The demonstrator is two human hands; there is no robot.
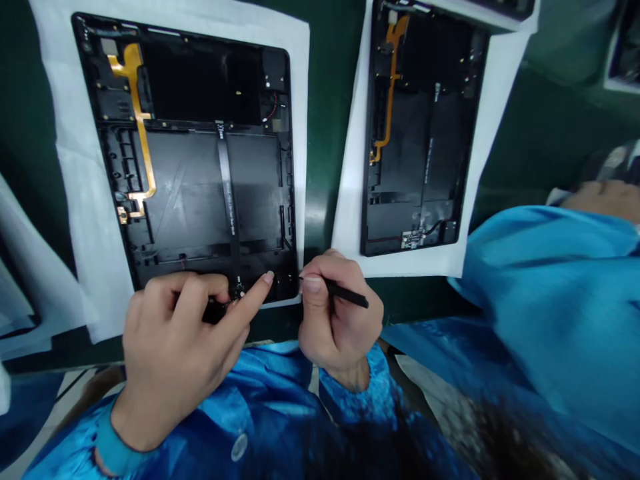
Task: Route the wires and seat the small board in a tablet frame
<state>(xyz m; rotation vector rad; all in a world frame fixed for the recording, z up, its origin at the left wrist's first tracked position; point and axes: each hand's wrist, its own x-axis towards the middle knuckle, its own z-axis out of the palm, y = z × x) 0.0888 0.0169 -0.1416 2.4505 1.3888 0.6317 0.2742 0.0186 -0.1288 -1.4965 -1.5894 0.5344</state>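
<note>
A: Hands?
B: Left hand (173,347) spread, fingertips at small connector (239,290); right hand (340,317) pinching black spudger (347,293).
A: Done?
B: Ribbon cable (226,180) lies across open tablet chassis (210,193), upper left of frame. Seating left? Can't tell.

Left hand (170,353) beside curled right hand (340,320).

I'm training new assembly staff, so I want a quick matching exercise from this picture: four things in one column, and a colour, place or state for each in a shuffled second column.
Things:
1. black spudger
2. flex cable running down the left side of the tablet housing
3. white paper sheet
4. left sleeve cuff

Descriptions:
a. lying under the tablet housing
b. blue
c. orange
d. held in the right hand

Pairs: 1-d, 2-c, 3-a, 4-b
</note>
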